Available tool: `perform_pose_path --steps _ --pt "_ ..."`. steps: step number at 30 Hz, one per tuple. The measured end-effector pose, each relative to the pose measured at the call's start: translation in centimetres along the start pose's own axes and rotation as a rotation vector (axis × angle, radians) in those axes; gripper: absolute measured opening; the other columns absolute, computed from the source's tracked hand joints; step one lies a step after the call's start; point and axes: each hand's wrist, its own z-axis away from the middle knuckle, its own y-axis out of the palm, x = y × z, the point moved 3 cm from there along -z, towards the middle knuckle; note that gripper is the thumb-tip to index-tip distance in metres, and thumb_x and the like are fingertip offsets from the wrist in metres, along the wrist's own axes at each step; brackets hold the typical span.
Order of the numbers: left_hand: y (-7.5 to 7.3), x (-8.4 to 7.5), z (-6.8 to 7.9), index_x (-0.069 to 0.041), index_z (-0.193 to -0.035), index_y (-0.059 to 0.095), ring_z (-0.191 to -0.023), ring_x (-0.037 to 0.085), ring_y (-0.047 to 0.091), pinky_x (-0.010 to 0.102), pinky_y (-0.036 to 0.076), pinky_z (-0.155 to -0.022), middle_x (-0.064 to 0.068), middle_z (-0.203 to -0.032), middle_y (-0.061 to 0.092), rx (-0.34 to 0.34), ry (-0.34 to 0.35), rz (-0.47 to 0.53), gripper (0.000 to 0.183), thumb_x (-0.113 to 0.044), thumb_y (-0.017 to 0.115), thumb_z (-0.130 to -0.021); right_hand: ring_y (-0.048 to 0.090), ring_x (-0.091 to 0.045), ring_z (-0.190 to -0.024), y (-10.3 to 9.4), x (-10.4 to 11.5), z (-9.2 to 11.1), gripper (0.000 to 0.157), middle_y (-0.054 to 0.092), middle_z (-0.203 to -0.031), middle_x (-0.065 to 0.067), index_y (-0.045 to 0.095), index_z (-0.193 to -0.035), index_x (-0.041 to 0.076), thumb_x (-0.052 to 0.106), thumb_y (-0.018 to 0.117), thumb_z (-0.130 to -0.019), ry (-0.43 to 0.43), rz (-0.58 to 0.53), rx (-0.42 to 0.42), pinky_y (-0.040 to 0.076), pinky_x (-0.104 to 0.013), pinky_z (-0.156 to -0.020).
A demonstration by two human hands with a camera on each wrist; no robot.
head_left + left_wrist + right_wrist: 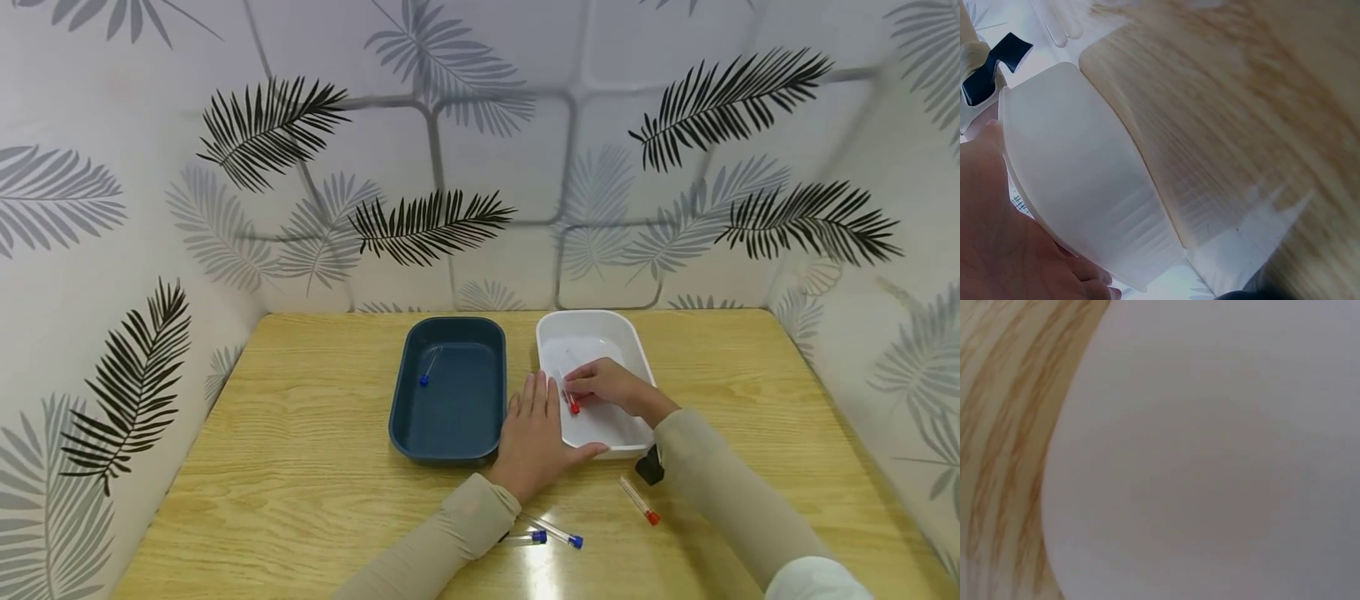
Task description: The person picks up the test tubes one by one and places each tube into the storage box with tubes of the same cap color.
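A white tray [647, 358] stands at the right of a dark blue tray [450, 457]. My right hand [611, 385] reaches into the white tray, thumb and fingertips pinching a clear test tube with a red cap [574, 408]. My left hand [534, 433] rests along the near left corner of the white tray, fingers straight and thumb spread along the near rim. The left wrist view has this hand [1016, 250] against the tray's rim, beside its outer wall [1085, 169]. The right wrist view shows only blurred white tray surface [1210, 456] and some table.
In the blue tray lies a tube with a blue cap [424, 380]. Two blue-capped tubes [574, 542] lie on the table by my left forearm, partly covered by it. A red-capped tube [639, 500] lies in front of the white tray. A patterned curtain [487, 167] surrounds the wooden table [300, 433].
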Motion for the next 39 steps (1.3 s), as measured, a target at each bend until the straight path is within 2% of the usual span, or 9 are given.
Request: perform_pose_path --steps 5,12,32,35,39 --pt "-0.1 0.0 0.0 -0.004 -0.147 0.024 -0.140 0.029 0.012 0.044 0.020 -0.109 0.014 -0.153 0.017 -0.005 0.000 0.010 0.113 -0.088 0.019 -0.070 0.065 -0.017 -0.080 0.0 -0.3 -0.1 0.031 0.068 -0.092 -0.012 0.060 -0.114 -0.009 0.013 0.057 -0.093 0.018 -0.011 -0.002 0.052 -0.032 -0.079" --pt "-0.3 0.0 0.1 -0.004 -0.147 0.023 -0.140 0.029 0.011 0.044 0.019 -0.109 0.014 -0.153 0.016 -0.003 -0.002 0.022 0.113 -0.088 0.020 -0.071 0.065 -0.019 -0.087 0.1 -0.5 -0.1 0.030 0.067 -0.098 -0.018 0.057 -0.114 -0.013 0.008 0.055 -0.093 0.002 -0.080 0.022 0.052 -0.032 -0.079" --pt "0.0 -0.2 0.0 -0.004 -0.147 0.024 -0.140 0.029 0.012 0.044 0.021 -0.109 0.015 -0.152 0.017 -0.003 0.003 -0.003 0.114 -0.088 0.017 -0.070 0.064 -0.023 -0.092 -0.2 -0.1 0.8 0.031 0.066 -0.102 -0.018 0.057 -0.116 -0.012 0.010 0.053 -0.095 0.019 -0.031 0.032 0.051 -0.036 -0.083" --pt "0.0 -0.2 0.0 -0.004 -0.147 0.024 -0.140 0.029 0.010 0.044 0.021 -0.109 0.015 -0.152 0.017 -0.002 0.001 -0.010 0.114 -0.088 0.016 -0.070 0.065 -0.021 -0.091 -0.6 0.0 1.3 0.031 0.066 -0.102 -0.016 0.058 -0.115 -0.011 0.013 0.054 -0.094 0.007 0.009 0.024 0.051 -0.034 -0.082" --pt "-0.1 -0.2 0.0 -0.003 -0.147 0.023 -0.140 0.029 0.011 0.043 0.021 -0.109 0.014 -0.153 0.017 -0.008 -0.002 -0.006 0.114 -0.088 0.017 -0.070 0.064 -0.024 -0.095 -1.4 0.6 2.5 0.035 0.064 -0.107 -0.021 0.055 -0.118 -0.013 0.013 0.053 -0.095 -0.026 0.005 0.026 0.051 -0.035 -0.083"
